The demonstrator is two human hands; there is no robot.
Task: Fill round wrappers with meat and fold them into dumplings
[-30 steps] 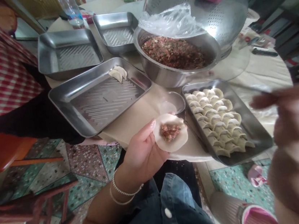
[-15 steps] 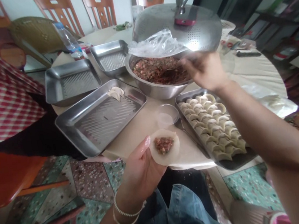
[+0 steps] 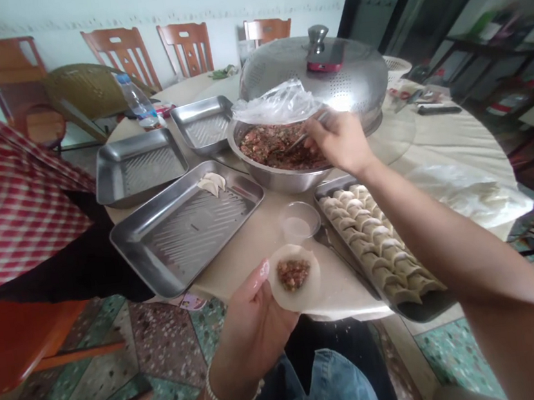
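My left hand (image 3: 256,308) is closed on the edge of a round dumpling wrapper (image 3: 317,288), held flat over the front of the table. A mound of minced meat filling (image 3: 293,274) sits in the wrapper's middle. Above the steel bowl (image 3: 284,181), my right hand (image 3: 342,142) grips the handle of a metal spoon (image 3: 299,141). Its lower end is sunk in the meat filling (image 3: 265,145) and hidden. Rows of folded dumplings (image 3: 373,232) fill the tray (image 3: 420,317) under my right forearm. Two dumplings (image 3: 212,184) lie in the left tray (image 3: 159,271).
Two more steel trays (image 3: 136,144) (image 3: 200,107) stand at the back left, near a plastic bottle (image 3: 138,102). A large lid (image 3: 279,62) and plastic bag (image 3: 275,105) are behind the bowl. A small clear dish (image 3: 301,218) lies ahead of my left hand. A person in a checked shirt (image 3: 14,198) is at left.
My right hand has shifted left and a little down over the bowl, with the spoon in the filling. The view has tilted up slightly. My left hand still holds the filled wrapper.
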